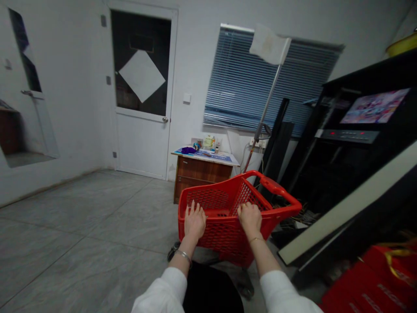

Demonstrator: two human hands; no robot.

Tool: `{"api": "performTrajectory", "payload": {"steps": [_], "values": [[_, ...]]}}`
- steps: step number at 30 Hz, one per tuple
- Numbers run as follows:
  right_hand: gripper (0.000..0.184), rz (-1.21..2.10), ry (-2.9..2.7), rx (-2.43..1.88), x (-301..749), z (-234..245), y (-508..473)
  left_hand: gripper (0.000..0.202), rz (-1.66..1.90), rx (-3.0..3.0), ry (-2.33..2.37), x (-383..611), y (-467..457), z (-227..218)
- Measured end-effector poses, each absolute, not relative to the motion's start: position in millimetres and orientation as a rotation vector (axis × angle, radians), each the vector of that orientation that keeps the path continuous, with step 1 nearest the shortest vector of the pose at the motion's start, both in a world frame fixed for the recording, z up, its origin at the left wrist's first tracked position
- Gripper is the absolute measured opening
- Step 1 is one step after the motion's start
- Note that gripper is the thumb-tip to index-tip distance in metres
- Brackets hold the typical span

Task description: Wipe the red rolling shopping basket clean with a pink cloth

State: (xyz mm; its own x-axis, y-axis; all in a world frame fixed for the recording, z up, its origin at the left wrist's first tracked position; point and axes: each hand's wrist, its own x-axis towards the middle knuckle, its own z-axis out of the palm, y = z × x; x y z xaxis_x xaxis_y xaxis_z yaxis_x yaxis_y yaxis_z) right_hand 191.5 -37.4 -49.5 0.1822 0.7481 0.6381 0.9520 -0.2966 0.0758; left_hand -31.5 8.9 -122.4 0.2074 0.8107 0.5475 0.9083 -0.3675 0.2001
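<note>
A red plastic shopping cart [221,237] with latticed basket walls stands right in front of me, side-on, its handle pointing to the right. My left hand [194,220] rests at the near rim towards the cart's left end, fingers stretched out and slightly apart. Further right along the same rim, my right hand [250,219] is closed over the edge, with its fingertips hidden inside the basket. Between the walls, the part of the basket I can see holds nothing.
Behind the cart stands a wooden cabinet [203,168] with small items on top. A white flag [269,45] on a pole leans by the window blinds. Dark shelving [368,161], a leaning pale board [352,204] and red bags [374,278] crowd the right. A white door [141,141] is at the back.
</note>
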Motion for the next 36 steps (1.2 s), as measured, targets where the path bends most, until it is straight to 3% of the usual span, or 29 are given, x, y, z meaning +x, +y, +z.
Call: {"api": "performTrajectory", "payload": {"steps": [6,16,26,36], "values": [[0.033,-0.731,-1.803,-1.928,98,-75,-30,0.045,-0.865,-2.294,-1.667,-40,10,-122],[0.035,-0.794,-1.648,-2.166,219,-34,-36,0.045,-0.900,-2.351,-1.673,-41,10,-119],[0.030,-0.719,-1.872,-1.843,96,-79,-23,0.044,-0.979,-2.284,-1.617,-43,7,-119],[0.036,-0.893,-1.638,-2.142,232,-34,-33,0.043,-1.137,-2.260,-1.576,-37,6,-122]]}}
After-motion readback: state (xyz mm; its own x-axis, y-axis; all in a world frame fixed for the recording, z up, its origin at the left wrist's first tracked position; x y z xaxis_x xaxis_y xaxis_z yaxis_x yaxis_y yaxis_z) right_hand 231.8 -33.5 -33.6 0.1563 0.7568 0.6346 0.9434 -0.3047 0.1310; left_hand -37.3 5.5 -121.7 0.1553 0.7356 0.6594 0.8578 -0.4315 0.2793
